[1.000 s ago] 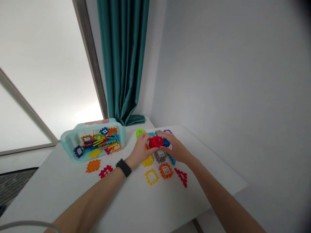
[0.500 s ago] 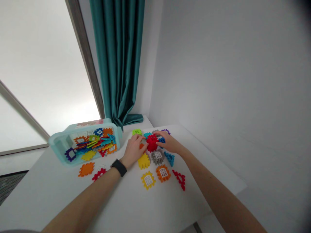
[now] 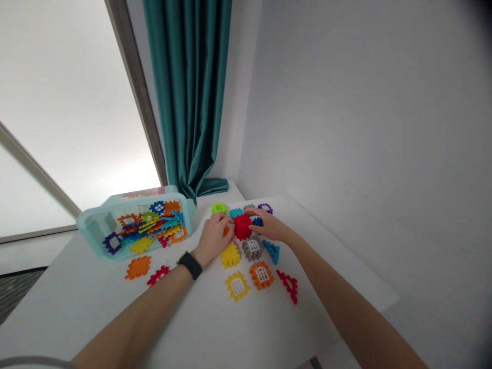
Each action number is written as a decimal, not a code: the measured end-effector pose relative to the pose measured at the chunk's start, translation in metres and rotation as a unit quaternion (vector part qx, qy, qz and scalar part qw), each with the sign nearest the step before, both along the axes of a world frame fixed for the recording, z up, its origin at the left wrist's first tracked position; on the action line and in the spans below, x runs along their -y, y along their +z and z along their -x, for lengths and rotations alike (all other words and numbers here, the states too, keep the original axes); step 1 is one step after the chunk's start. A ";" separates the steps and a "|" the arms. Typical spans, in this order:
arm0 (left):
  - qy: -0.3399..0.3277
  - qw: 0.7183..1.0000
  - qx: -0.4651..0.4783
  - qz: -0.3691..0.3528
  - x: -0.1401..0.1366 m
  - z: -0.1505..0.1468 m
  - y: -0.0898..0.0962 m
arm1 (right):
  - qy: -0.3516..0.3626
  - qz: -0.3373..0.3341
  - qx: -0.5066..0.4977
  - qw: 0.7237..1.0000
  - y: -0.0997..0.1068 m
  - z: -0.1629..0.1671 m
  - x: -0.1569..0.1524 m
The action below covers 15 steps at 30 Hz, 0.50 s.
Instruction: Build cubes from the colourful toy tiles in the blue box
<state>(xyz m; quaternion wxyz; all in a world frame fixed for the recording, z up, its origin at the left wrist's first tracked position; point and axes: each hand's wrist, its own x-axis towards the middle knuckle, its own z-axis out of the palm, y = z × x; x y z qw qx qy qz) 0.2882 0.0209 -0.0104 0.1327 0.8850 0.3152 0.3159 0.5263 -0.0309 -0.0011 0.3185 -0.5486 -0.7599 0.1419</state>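
Observation:
A red toothed plastic building block sits between my two hands among the other pieces. My right hand grips it from the right, thumb at its near side and fingers at its far side. From the left, my left hand, with a dark watch on the wrist, presses its curled fingertips against it. An orange piece shows partly under the left fingers. A blue piece peeks out below the right hand. Closer to me lie a yellow block and a grey block with a white window.
A pale teal bin of mixed toothed pieces lies on its side at the left of the white table. Yellow and orange window pieces and a red triangle lie nearer. Behind are a green curtain and wall.
The camera view has shifted slightly. The red block appears a little turned, showing mostly one face now. Both hands stay around it, almost in the same place.

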 end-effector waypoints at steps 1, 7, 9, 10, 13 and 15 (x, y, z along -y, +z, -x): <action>-0.001 1.000 -0.001 0.000 0.000 0.000 0.000 | 0.000 0.002 0.000 1.000 0.000 0.000 0.000; -0.002 1.000 -0.012 0.010 0.000 -0.001 0.000 | 0.001 0.003 -0.001 1.000 0.002 0.000 0.000; -0.003 1.000 -0.015 0.010 0.001 -0.001 0.000 | 0.003 0.002 -0.006 1.000 0.002 0.001 0.000; -0.004 1.000 -0.017 0.009 0.001 -0.001 0.000 | 0.005 0.002 -0.009 1.000 0.002 0.001 0.000; -0.005 1.000 -0.023 0.006 0.002 -0.001 0.001 | 0.008 0.003 -0.019 1.000 0.000 0.003 0.001; -0.008 1.000 -0.024 0.006 0.002 0.000 0.001 | 0.004 0.005 -0.024 1.000 -0.001 0.004 0.002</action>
